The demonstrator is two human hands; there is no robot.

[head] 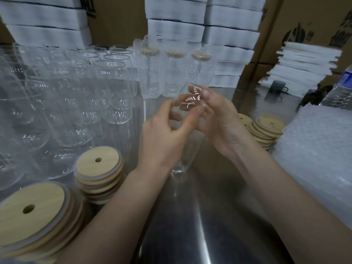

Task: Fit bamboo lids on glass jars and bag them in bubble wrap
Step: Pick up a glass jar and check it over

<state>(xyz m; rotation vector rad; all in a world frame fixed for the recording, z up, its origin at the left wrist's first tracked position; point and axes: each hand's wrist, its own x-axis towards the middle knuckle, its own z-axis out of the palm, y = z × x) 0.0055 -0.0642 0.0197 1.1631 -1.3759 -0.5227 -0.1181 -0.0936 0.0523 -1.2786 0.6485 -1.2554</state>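
A clear glass jar (180, 165) without a lid is held tilted over the steel table (200, 216), base towards me and mouth away. My left hand (162, 136) grips its left side with curled fingers. My right hand (219, 121) wraps the upper part near the rim; its fingers show through the glass. Stacks of round bamboo lids with a centre hole lie at the front left (34, 210), beside my left forearm (99, 164) and to the right (266, 128). A pile of bubble wrap bags (314, 149) lies at the right.
Several empty glass jars (76, 96) crowd the table's left side. Three lidded jars in bubble wrap (175, 73) stand behind my hands. White foam stacks (228, 35) and cardboard boxes line the back. A grey mug (278, 88) and a water bottle (342, 86) stand at the far right.
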